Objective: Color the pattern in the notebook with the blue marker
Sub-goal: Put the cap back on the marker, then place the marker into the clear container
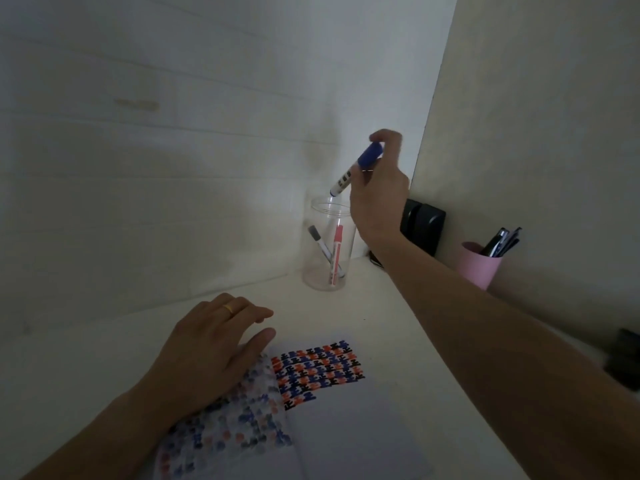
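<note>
1. Left hand [211, 344]: grip flat and open, holding nothing, pressing the open white paper notebook [346, 410] at 6 o'clock steady on the pale table [69, 375].
2. Clear plastic jar [329, 244], 12 o'clock: stores red and grey markers upright.
3. Right hand [377, 188]: grip closed on the capped blue-and-white marker [356, 169], tilted just over the jar's mouth.

Head camera looks down, close over desk [388, 306].
</note>
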A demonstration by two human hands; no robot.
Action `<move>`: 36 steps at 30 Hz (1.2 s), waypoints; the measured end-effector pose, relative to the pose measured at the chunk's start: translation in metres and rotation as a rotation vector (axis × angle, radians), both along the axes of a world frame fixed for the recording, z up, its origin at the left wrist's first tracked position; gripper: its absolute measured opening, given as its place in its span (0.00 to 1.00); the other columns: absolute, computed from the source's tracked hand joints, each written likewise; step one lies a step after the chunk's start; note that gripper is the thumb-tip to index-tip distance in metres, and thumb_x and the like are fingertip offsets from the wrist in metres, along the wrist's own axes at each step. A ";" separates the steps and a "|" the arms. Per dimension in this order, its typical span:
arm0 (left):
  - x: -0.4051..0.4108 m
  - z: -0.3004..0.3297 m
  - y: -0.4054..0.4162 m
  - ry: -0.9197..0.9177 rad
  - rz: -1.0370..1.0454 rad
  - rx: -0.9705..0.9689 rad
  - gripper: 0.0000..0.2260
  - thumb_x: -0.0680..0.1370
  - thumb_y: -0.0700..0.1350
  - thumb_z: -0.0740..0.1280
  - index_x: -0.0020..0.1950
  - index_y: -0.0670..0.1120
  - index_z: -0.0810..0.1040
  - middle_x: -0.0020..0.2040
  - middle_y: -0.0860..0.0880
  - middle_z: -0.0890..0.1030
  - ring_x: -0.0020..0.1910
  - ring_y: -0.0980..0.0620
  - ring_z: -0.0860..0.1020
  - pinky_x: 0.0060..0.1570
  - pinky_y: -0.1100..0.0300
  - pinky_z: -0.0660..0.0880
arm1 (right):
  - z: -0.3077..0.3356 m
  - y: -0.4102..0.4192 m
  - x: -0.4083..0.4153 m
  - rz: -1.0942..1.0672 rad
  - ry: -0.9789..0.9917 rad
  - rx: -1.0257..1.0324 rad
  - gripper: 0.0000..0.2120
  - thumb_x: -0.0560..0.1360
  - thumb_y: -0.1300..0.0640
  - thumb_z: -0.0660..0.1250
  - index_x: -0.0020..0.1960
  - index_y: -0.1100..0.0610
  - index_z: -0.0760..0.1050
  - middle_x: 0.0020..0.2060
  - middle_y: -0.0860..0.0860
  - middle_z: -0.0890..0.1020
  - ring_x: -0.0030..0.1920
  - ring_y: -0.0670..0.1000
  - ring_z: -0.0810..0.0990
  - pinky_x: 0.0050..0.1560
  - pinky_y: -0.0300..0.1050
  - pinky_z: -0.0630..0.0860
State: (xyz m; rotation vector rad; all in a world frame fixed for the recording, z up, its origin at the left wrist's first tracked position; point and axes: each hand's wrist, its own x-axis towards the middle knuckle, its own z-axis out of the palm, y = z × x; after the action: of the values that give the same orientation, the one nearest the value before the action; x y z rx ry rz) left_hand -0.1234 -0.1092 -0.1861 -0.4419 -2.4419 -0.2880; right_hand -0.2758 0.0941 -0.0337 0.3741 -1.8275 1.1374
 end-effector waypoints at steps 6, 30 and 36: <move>-0.001 -0.001 0.000 -0.011 -0.004 -0.009 0.17 0.82 0.57 0.58 0.61 0.51 0.82 0.52 0.55 0.84 0.52 0.53 0.81 0.50 0.55 0.77 | -0.025 -0.011 -0.039 -0.213 -0.116 0.425 0.16 0.75 0.70 0.64 0.60 0.56 0.72 0.46 0.57 0.82 0.41 0.57 0.82 0.44 0.55 0.82; 0.007 0.006 0.008 -0.100 -0.061 -0.055 0.18 0.82 0.58 0.57 0.63 0.52 0.80 0.58 0.52 0.84 0.56 0.51 0.81 0.53 0.57 0.74 | -0.093 0.015 0.100 -0.027 -0.173 0.616 0.12 0.80 0.52 0.65 0.60 0.52 0.81 0.55 0.50 0.84 0.54 0.52 0.78 0.53 0.43 0.73; 0.012 0.007 0.010 -0.188 -0.157 -0.050 0.17 0.82 0.60 0.57 0.63 0.55 0.79 0.60 0.55 0.81 0.58 0.54 0.79 0.53 0.54 0.77 | -0.142 0.050 0.138 0.002 -0.377 0.782 0.14 0.81 0.48 0.61 0.65 0.48 0.76 0.59 0.46 0.81 0.57 0.50 0.77 0.57 0.45 0.74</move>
State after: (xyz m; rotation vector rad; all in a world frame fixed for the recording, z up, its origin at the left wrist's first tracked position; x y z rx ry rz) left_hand -0.1114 -0.0991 -0.1794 -0.6567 -2.6060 -0.3488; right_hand -0.1380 0.1445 -0.1754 0.6309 -2.5745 0.4585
